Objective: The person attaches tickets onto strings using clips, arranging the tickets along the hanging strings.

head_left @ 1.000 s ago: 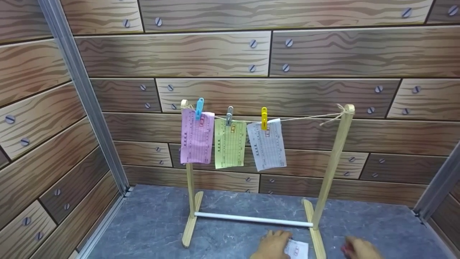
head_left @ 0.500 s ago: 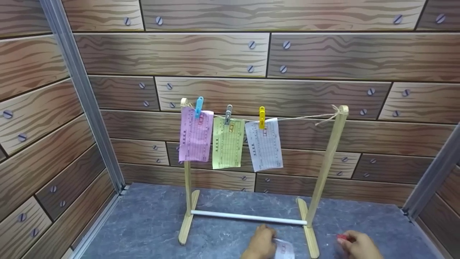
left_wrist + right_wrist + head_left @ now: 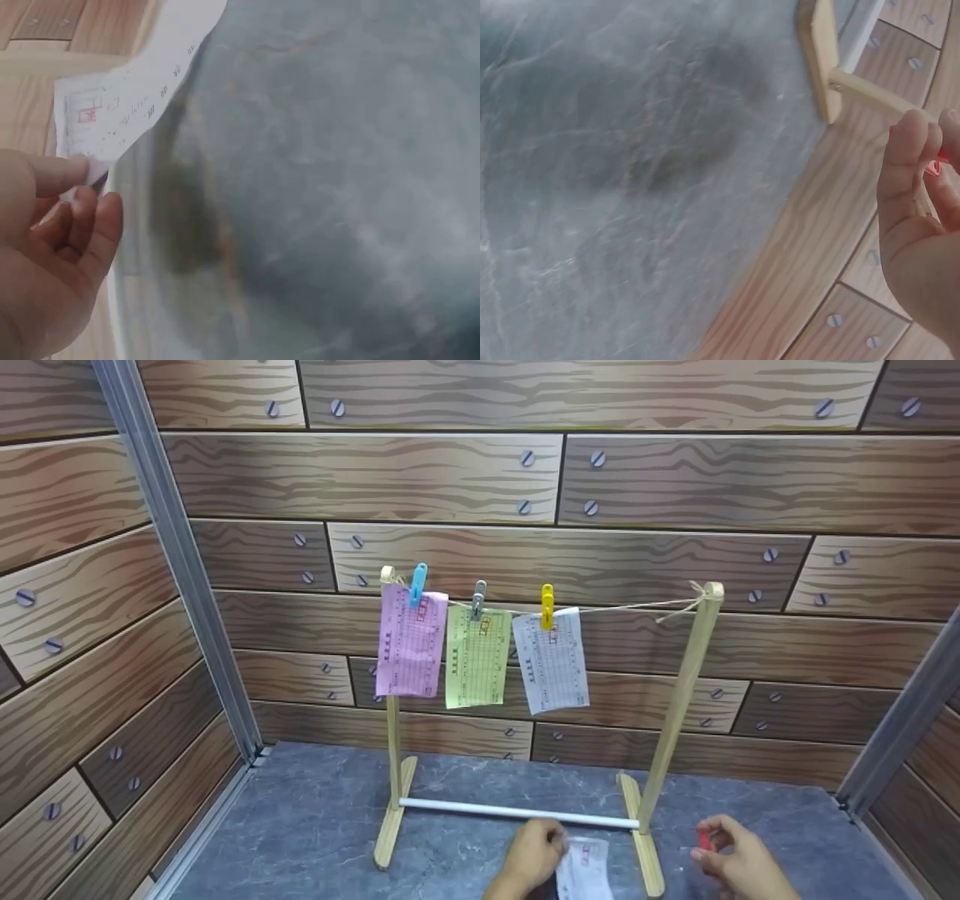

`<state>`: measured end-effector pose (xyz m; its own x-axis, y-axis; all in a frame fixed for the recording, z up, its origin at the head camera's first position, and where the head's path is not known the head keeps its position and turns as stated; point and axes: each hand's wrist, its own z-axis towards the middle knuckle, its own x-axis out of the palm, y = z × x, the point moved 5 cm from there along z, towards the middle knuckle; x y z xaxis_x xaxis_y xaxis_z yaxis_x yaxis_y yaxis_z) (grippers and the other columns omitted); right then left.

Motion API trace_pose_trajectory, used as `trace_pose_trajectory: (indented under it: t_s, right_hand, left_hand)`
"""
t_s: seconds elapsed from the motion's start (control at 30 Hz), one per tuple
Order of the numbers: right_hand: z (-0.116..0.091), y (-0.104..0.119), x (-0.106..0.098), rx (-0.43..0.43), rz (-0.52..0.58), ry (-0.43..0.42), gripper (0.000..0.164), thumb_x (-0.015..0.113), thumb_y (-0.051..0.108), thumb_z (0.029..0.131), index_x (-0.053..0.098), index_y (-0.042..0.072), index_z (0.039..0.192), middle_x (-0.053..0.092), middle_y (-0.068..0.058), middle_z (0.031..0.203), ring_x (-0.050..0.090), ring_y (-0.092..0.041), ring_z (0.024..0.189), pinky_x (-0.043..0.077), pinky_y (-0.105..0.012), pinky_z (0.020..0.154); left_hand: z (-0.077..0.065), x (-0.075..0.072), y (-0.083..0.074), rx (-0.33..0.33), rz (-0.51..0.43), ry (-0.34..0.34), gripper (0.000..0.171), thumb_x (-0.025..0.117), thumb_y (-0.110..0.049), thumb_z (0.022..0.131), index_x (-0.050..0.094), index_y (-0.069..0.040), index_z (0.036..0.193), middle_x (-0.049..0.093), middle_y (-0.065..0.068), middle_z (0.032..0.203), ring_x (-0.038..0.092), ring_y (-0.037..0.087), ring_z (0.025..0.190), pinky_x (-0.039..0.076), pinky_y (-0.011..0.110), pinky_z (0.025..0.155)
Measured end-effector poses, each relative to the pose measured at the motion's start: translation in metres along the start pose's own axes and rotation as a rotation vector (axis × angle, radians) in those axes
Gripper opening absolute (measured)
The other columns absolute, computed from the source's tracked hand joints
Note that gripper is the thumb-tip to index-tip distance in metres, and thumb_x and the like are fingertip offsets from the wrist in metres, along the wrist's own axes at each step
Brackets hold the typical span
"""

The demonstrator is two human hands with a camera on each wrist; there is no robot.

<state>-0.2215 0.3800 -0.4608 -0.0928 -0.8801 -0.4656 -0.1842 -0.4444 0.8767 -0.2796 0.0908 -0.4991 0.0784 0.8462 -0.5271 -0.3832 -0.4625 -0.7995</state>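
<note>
My left hand pinches the corner of a white printed slip of paper, low in front of the rack's white bar. In the left wrist view the slip bends away from thumb and fingertips, its red stamp facing up. My right hand, to the right of the rack, holds a small red clothespin between thumb and fingers. Most of that clothespin is hidden by the fingers in the right wrist view. On the string hang a pink slip, a green slip and a white slip.
Blue, grey and yellow clothespins grip the hanging slips. The wooden rack's right post and foot stand between my hands. A white bar joins both feet on the grey marbled table.
The left hand has lifted the loose white slip up and shifted left. The right hand has risen slightly with the red clothespin, now turned more upright. The hanging slips stay in place.
</note>
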Motion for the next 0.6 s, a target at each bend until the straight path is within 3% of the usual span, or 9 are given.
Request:
trace_pose_trajectory:
  t_s: [0.1,0.2,0.37,0.6]
  right_hand:
    - [-0.003,0.011,0.005,-0.066,0.088,0.039,0.04,0.071,0.003,0.082,0.045,-0.004,0.112,0.056,-0.014,0.088,0.063,-0.032,0.062,0.053,-0.042,0.052]
    - [-0.003,0.025,0.007,-0.102,0.173,0.085,0.044,0.07,0.008,0.085,0.042,-0.007,0.115,0.061,-0.014,0.089,0.066,-0.036,0.071,0.054,-0.045,0.059]
    - [-0.006,0.045,0.001,-0.1,0.235,0.097,0.055,0.069,0.028,0.087,0.045,-0.007,0.122,0.067,-0.013,0.09,0.067,-0.036,0.079,0.054,-0.047,0.063]
    - [-0.014,0.071,-0.008,-0.205,0.263,0.105,0.049,0.065,0.024,0.09,0.045,-0.008,0.121,0.068,-0.016,0.092,0.066,-0.039,0.079,0.054,-0.047,0.062]
  left_hand:
    - [0.003,-0.01,-0.01,0.061,-0.073,-0.049,0.007,0.069,-0.007,0.081,0.067,-0.012,0.076,0.055,-0.013,0.066,0.047,0.0,0.058,0.042,0.022,0.055]
    - [0.011,-0.022,-0.02,0.126,-0.129,-0.095,0.004,0.069,-0.008,0.083,0.069,-0.01,0.079,0.055,-0.012,0.068,0.047,0.0,0.06,0.042,0.02,0.054]
    - [0.022,-0.043,-0.04,0.236,-0.101,-0.172,0.007,0.064,-0.005,0.087,0.07,-0.007,0.086,0.06,-0.007,0.079,0.052,0.002,0.07,0.046,0.022,0.063]
    - [0.036,-0.079,-0.082,0.335,-0.1,-0.247,0.006,0.065,-0.007,0.087,0.071,-0.008,0.089,0.065,-0.005,0.084,0.057,0.005,0.076,0.048,0.023,0.069]
